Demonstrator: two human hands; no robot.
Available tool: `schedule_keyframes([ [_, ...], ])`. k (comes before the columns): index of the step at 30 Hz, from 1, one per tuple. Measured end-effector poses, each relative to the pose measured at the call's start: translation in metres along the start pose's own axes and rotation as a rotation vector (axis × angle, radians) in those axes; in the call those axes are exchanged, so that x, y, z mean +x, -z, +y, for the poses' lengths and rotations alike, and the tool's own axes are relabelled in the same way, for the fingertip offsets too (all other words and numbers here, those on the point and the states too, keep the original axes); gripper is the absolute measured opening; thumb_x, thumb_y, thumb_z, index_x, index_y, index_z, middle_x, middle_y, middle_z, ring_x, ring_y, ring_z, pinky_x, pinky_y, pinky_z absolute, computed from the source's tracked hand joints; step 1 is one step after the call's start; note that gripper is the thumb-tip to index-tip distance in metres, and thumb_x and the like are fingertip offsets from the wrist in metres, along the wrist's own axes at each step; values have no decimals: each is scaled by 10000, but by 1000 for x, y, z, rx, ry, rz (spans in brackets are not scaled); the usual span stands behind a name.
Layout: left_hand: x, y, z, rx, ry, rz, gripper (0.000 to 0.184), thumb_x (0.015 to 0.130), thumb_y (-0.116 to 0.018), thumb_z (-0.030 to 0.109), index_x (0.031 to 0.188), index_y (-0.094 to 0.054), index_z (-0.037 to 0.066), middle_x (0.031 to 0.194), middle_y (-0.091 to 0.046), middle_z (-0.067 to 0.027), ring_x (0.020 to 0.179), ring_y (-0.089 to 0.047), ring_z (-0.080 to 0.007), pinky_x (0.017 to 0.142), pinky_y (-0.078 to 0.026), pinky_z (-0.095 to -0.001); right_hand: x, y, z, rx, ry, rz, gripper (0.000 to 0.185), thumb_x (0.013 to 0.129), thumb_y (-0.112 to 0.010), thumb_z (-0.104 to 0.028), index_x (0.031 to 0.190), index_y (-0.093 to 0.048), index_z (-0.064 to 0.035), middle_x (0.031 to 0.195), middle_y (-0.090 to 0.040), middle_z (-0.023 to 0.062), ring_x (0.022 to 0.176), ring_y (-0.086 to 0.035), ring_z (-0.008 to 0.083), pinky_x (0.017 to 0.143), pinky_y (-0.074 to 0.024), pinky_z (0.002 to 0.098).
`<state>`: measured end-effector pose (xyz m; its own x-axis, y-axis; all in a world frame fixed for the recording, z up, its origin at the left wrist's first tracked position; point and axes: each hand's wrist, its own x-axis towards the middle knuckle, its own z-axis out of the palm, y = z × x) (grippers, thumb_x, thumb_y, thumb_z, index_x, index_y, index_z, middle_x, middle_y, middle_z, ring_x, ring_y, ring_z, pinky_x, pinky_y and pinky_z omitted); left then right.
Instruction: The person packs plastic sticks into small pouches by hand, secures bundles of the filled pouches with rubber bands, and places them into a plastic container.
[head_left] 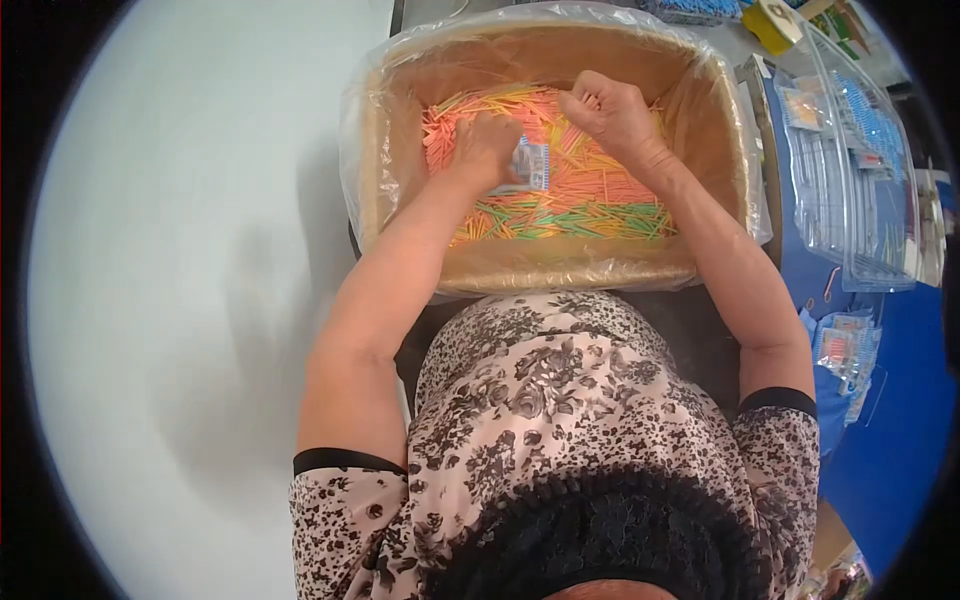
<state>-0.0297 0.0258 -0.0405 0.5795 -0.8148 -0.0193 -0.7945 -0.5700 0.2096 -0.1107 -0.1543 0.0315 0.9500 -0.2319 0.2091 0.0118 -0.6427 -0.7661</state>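
A cardboard box (560, 262) lined with clear plastic holds a mass of thin coloured sticks (590, 185), pink, orange, yellow and green. My left hand (488, 145) is inside the box on its left side, closed on a small clear plastic packet (535, 167) with a blue striped edge. To the right, above the sticks, my right hand (612, 112) is curled closed with its fingertips tucked in. Whatever it may hold is hidden by the fingers. Pink and yellow sticks lie directly beneath it.
At right, a clear plastic tray (835, 190) contains blue-edged packets. Several more filled packets (848, 345) lie below it on a blue surface, near scissor-like handles (828, 285). A yellow tape roll (772, 25) sits at top right. A pale wall or surface (180, 250) spans the left.
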Motion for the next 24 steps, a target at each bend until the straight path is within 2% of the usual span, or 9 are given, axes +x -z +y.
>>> schedule_keyframes([
  [3,-1,-2,-8,51,-36,28,435,628,-804,265,996,-625,115,989,-617,-82,1030,-540,-290,833,-395,-449,1,-5,-5,-31,51,-2,274,841,-635,-234,725,-538,-4,573,-512,89,532,-450,101,505,-407,299],
  [6,-1,-5,-18,36,-52,82,310,673,-771,261,925,-644,130,933,-610,-76,973,-556,-276,810,-417,-416,4,-7,5,-77,66,-60,278,796,-599,-262,721,-558,3,667,-591,189,581,-549,335,567,-459,406],
  [9,2,-1,-22,-377,148,35,279,717,-731,243,979,-676,162,962,-638,-74,1014,-562,-263,884,-354,-467,8,-5,17,-155,60,-202,232,776,-595,-211,711,-555,8,631,-563,190,557,-526,286,559,-441,400],
  [11,5,4,-25,-399,210,-37,236,745,-703,250,963,-683,163,955,-648,-70,1002,-570,-258,883,-359,-460,9,-2,25,-198,57,-271,209,766,-594,-186,706,-553,11,614,-549,191,544,-514,262,555,-432,398],
  [13,4,10,-27,-458,354,-179,173,799,-646,263,932,-696,164,941,-667,-64,978,-587,-250,883,-370,-446,10,1,28,-214,61,-339,197,740,-583,-178,704,-561,14,624,-550,209,550,-512,304,563,-425,426],
  [18,1,13,-25,-313,240,-87,192,866,-552,245,926,-705,145,936,-677,-89,939,-609,-272,860,-410,-433,9,3,23,-233,13,-420,199,733,-582,-187,712,-572,11,614,-539,198,548,-501,301,566,-407,443],
  [21,17,9,-30,-472,-246,432,191,884,-575,193,988,-699,92,798,-679,-82,711,-639,-214,677,-488,-344,12,10,25,-203,-3,-454,211,754,-585,-186,701,-560,17,607,-533,181,545,-500,278,551,-406,421],
  [22,18,7,-31,-475,-247,441,191,884,-575,193,988,-699,92,798,-679,-82,711,-639,-214,677,-488,-344,13,13,25,-187,-11,-473,219,765,-587,-186,695,-554,20,604,-530,173,543,-499,266,544,-405,411],
  [24,5,34,-11,-917,38,229,203,887,-588,183,959,-693,25,813,-687,-68,725,-639,-153,683,-486,-307,15,22,16,-161,-13,-417,202,765,-583,-175,700,-563,15,616,-548,184,548,-519,281,551,-417,412],
])
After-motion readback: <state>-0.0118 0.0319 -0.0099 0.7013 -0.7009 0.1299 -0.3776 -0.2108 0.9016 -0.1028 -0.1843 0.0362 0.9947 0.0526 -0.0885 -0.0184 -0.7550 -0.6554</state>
